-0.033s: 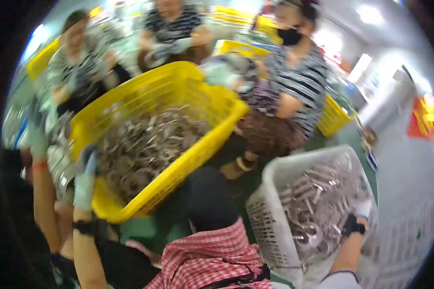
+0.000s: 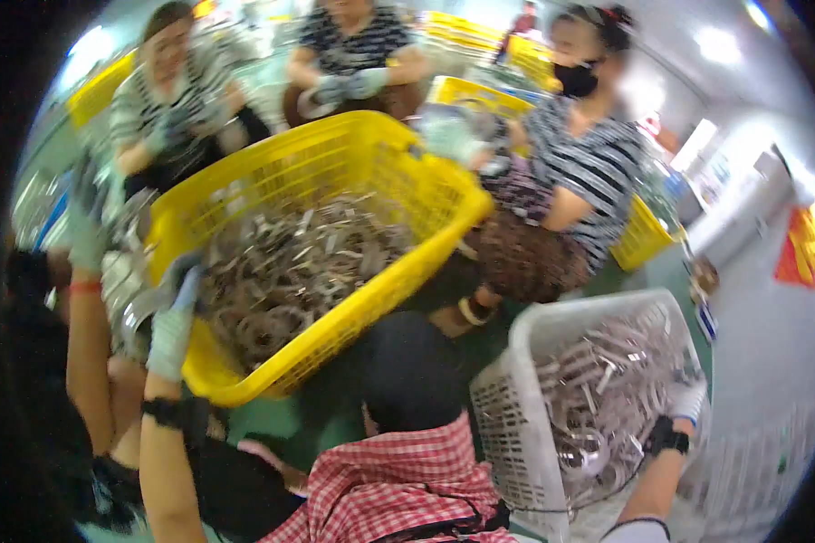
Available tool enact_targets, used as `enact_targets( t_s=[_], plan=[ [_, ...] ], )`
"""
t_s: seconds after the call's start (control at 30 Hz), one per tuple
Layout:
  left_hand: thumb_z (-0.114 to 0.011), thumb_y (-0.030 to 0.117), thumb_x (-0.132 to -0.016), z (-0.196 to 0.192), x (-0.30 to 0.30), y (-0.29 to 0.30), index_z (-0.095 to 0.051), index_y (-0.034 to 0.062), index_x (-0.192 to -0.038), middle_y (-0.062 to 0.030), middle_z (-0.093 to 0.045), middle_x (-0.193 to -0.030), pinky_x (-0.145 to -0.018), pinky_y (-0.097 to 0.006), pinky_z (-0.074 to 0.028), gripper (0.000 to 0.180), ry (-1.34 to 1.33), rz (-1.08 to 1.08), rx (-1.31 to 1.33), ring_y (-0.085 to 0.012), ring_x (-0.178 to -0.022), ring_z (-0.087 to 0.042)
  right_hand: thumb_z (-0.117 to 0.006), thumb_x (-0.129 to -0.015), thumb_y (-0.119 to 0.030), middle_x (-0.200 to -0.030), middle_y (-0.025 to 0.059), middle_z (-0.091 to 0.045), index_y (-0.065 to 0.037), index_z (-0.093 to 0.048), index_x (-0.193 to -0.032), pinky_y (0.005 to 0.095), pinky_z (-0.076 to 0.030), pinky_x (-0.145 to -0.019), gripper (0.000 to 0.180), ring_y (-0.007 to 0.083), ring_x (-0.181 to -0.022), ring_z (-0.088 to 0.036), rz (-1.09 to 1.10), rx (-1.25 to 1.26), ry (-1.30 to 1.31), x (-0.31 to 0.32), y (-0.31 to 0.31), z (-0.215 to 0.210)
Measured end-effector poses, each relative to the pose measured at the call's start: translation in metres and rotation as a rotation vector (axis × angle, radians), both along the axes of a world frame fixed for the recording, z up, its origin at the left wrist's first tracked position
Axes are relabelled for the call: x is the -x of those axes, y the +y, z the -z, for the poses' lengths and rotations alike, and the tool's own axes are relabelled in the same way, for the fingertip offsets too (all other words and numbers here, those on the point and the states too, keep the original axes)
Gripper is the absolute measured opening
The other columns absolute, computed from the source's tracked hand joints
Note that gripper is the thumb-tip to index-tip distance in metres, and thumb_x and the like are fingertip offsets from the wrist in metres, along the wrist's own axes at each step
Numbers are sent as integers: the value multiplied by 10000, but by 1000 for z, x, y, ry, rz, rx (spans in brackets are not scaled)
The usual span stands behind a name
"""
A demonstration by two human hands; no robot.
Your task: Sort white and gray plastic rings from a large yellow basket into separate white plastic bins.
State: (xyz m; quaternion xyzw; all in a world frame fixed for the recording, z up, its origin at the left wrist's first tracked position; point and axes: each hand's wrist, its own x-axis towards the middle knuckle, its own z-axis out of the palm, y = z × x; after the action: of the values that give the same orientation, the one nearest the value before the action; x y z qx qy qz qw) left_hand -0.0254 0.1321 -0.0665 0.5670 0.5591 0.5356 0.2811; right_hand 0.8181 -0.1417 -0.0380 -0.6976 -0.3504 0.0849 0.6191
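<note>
My left hand (image 2: 174,321), in a pale glove with darker fingers, is closed on the left edge of a large yellow basket (image 2: 330,373). The basket is tilted, and a heap of thin, greyish strips and rings (image 2: 308,262) lies in it. At the right, my right hand (image 2: 685,401) wears a light glove and grips the right rim of a white basket (image 2: 507,398); its fingers are partly blurred. Similar curled, translucent strips (image 2: 598,389) fill much of this white basket. Black bands circle both my wrists.
Three people (image 2: 177,109) in striped tops sit beyond the yellow basket. Another arm with a red band (image 2: 86,288) is at the left. Below centre, red-checked cloth (image 2: 398,480) meets a rounded black shape (image 2: 414,371). More yellow baskets (image 2: 643,235) stand behind.
The whole view has shifted slightly, so most things sit farther right in the picture, and the blur is less. Both hands stay at the same baskets.
</note>
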Motion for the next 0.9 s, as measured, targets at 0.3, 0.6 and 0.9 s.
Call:
enact_targets(
  t_s=[0.3, 0.6, 0.9],
  plan=[
    [-524, 265, -938, -36, 25, -31, -543, 60, -1162, -15, -614, -971, -585, -196, -417, 304, -247, 7, 44, -54, -754, -529, -547, -918, -265, -1250, 127, -560, -27, -530, -1234, 402, -437, -981, 396, 228, -1099, -558, -1173, -298, 698, 319, 260, -124],
    [-549, 221, -923, -24, 30, -25, -548, 18, -1150, -19, -592, -926, -759, -232, -441, 304, -263, 112, -20, -89, -829, -520, -495, -921, -215, -1045, 136, -615, -29, -593, -981, 409, -461, -909, 218, 273, -991, -576, -1573, 178, 1523, 655, 408, -107],
    [-540, 183, -939, -8, 67, -20, -571, 56, -1134, 38, -571, -907, -686, -196, -414, 234, -304, 119, -41, -37, -774, -467, -532, -890, -277, -901, 104, -606, -78, -559, -1039, 408, -482, -764, 250, 258, -872, -584, -1371, 755, 844, 813, 493, 131]
  ],
)
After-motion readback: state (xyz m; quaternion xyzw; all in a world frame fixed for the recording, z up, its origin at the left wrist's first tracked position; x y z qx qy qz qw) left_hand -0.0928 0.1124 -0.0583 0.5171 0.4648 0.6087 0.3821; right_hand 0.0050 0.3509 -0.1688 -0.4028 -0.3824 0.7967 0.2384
